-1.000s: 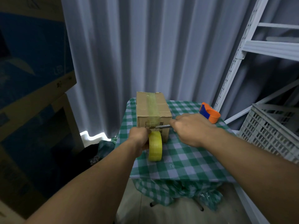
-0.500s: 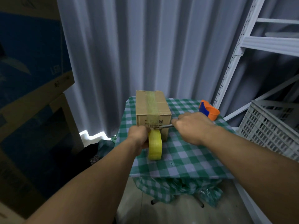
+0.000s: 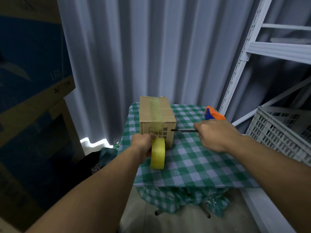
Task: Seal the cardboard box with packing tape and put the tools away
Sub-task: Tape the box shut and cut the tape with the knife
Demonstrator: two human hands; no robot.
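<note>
A small cardboard box point(image 3: 166, 113) stands on a table with a green checked cloth point(image 3: 198, 162). A strip of clear tape point(image 3: 156, 111) runs along its top and down the near face. My left hand point(image 3: 143, 143) grips a yellow tape roll point(image 3: 158, 153) held upright against the box's near face. My right hand point(image 3: 217, 133) holds a thin dark blade tool point(image 3: 184, 130), a cutter or scissors, its tip pointing left at the box's near right edge. Whether the tape strip still joins the roll is hidden by my fingers.
An orange and blue tape dispenser point(image 3: 212, 113) lies at the table's far right. A white plastic crate point(image 3: 282, 132) and white metal shelving point(image 3: 242, 61) stand to the right. Large cardboard boxes point(image 3: 33, 98) are stacked on the left. Grey curtains hang behind.
My right hand has drawn to the right with the blade tool, from in front of the tape strip to the box's right edge. My left hand and the roll stay put.
</note>
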